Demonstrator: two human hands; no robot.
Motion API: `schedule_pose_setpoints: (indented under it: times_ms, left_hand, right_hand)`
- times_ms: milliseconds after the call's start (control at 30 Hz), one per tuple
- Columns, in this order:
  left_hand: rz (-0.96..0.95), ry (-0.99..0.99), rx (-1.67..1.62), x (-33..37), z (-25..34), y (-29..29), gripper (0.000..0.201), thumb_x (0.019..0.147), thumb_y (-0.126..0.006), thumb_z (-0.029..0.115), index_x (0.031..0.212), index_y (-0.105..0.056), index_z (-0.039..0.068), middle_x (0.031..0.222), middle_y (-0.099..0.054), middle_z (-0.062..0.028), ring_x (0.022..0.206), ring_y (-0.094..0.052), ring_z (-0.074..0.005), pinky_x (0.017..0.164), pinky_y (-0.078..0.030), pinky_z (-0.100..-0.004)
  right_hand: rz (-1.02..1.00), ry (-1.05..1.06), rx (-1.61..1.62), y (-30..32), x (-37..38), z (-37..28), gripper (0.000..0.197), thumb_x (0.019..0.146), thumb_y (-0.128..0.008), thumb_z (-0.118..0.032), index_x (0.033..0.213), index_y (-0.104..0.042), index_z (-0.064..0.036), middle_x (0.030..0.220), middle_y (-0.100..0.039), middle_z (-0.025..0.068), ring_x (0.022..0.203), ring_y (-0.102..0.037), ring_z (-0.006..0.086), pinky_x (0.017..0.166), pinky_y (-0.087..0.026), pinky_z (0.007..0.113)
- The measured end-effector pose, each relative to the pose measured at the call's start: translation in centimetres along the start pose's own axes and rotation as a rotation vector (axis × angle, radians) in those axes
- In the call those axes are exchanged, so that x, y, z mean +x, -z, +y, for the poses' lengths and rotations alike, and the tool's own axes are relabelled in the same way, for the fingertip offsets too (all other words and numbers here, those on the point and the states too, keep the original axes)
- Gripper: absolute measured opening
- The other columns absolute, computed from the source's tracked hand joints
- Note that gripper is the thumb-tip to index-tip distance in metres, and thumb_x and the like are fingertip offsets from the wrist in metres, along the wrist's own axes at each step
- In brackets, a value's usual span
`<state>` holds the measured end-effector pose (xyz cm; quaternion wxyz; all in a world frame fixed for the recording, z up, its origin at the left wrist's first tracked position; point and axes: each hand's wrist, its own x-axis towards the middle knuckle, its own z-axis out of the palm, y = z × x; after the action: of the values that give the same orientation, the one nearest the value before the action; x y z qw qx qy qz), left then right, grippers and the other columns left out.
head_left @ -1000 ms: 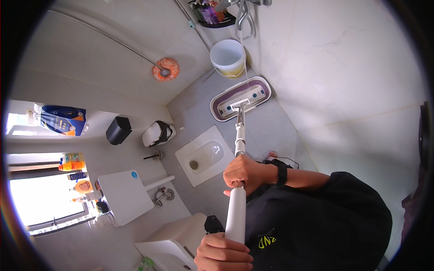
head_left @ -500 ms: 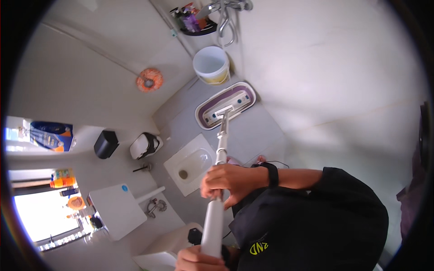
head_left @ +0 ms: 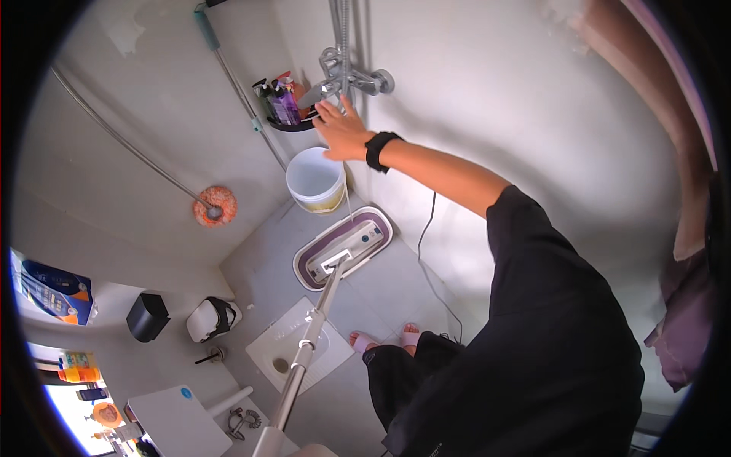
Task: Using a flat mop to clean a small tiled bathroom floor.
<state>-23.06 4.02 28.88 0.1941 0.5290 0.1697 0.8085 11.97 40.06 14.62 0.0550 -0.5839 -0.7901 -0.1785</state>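
Note:
My right hand [head_left: 343,131], fingers spread, reaches up toward the chrome shower mixer tap [head_left: 329,85]. Whether it touches the tap cannot be made out. It holds nothing. Only a sliver of my left hand [head_left: 314,452] shows at the lower edge, against the white grip of a flat mop [head_left: 303,352], which it holds at a slant. The mop's head rests in a long oval basin [head_left: 386,231] with a white rim and purple inner wall. Just behind that stands a white bucket [head_left: 316,177], below my right hand.
A corner shelf [head_left: 293,126] carries several pump bottles [head_left: 283,105]. A squat toilet [head_left: 335,358] is set in the floor to the left of my feet. A cable [head_left: 423,259] runs down the right wall to the floor. An orange round brush [head_left: 215,206] leans at the left wall.
My right hand has let go of the mop pole and moved up and forward to the tap. The view has shifted; the mop's head is still in the basin.

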Motion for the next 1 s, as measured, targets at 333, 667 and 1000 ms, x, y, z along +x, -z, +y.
schedule_pose_setpoints:
  times_ms: [333, 667, 1000]
  left_hand:
    - [-0.013, 0.008, -0.182, 3.8, -4.5, 1.3, 0.019, 0.082, -0.048, 0.022, 0.069, -0.04, 0.012, 0.056, -0.039, 0.0058, 0.046, -0.039, -0.0039, 0.047, -0.035, -0.018]
    - [0.054, 0.004, -0.367, 7.0, -8.3, 3.8, 0.019, 0.078, -0.057, 0.016, 0.066, -0.043, 0.01, 0.052, -0.042, 0.0059, 0.043, -0.04, -0.0047, 0.04, -0.035, -0.0197]
    - [-0.583, 0.377, -0.354, 8.1, -7.7, 5.1, 0.021, 0.07, -0.054, 0.013, 0.052, -0.045, 0.006, 0.045, -0.05, -0.0053, 0.038, -0.05, -0.0128, 0.035, -0.041, -0.0261]
  right_hand:
    - [0.114, 0.28, -0.132, -3.2, 5.0, 2.2, 0.053, 0.067, -0.059, -0.03, 0.114, -0.049, -0.0068, 0.13, -0.035, 0.0175, 0.126, -0.024, 0.0273, 0.102, -0.009, 0.051]
    - [-0.297, 0.311, 0.998, -3.6, -12.1, -22.7, 0.092, 0.052, -0.078, -0.03, 0.125, -0.029, -0.0025, 0.121, -0.034, 0.0157, 0.116, -0.035, 0.0286, 0.095, -0.026, 0.04]
    - [0.018, 0.436, 1.438, -3.6, -11.9, -31.8, 0.021, 0.057, -0.067, -0.019, 0.064, -0.051, -0.0086, 0.063, -0.052, 0.0027, 0.058, -0.054, 0.0226, 0.051, -0.044, 0.033]
